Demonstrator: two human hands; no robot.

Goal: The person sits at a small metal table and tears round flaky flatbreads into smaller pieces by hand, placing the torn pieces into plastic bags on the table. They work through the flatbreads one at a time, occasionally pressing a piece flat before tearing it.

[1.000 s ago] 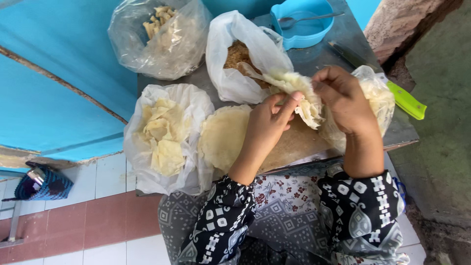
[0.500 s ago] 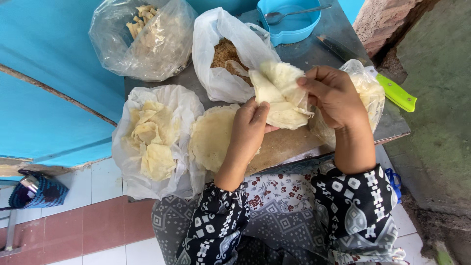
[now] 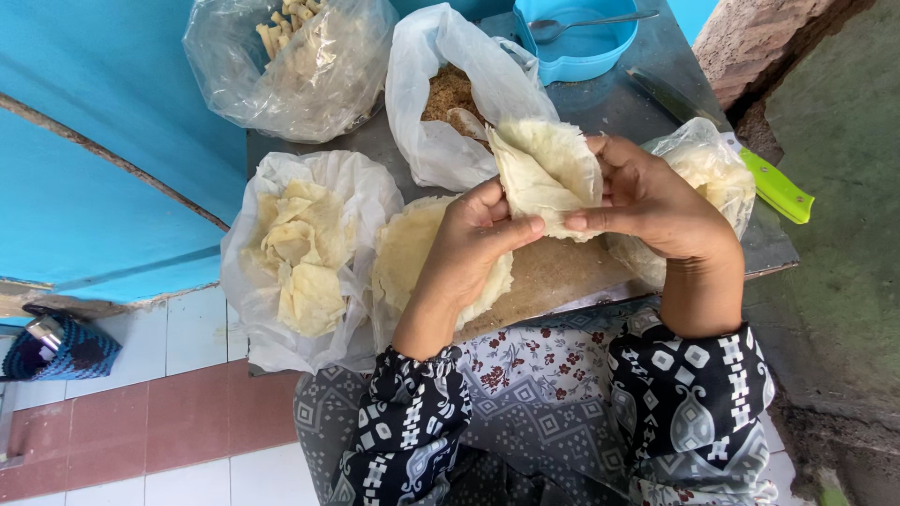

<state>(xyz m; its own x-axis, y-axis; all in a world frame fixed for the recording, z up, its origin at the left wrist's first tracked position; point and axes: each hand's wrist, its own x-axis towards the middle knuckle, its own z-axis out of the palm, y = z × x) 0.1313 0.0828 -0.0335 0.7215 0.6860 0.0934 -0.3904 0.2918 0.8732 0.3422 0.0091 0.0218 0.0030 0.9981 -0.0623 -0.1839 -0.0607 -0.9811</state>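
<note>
Above the tabletop (image 3: 600, 103), in the head view, both hands are holding a thin, pale pastry sheet (image 3: 548, 173) that is being folded over on itself. The left hand (image 3: 473, 239) is curling closed on the sheet's lower left edge, thumb pressing along the fold; the right hand (image 3: 656, 201) is closing on the right edge, fingers (image 3: 600, 220) lying across the flap. Neither hand is spread open. To do this fold well, I judge the grip should be staying light and even, since the sheet is looking brittle at its ragged top edge, and the crease should be running straight. Below the hands, a stack of round sheets (image 3: 408, 248) is lying on a brown board (image 3: 553, 276). Behind the sheet, a white bag of brown crumbly filling (image 3: 450, 94) is standing open, with a bag of pale folded pieces (image 3: 300, 253) further left.
</note>
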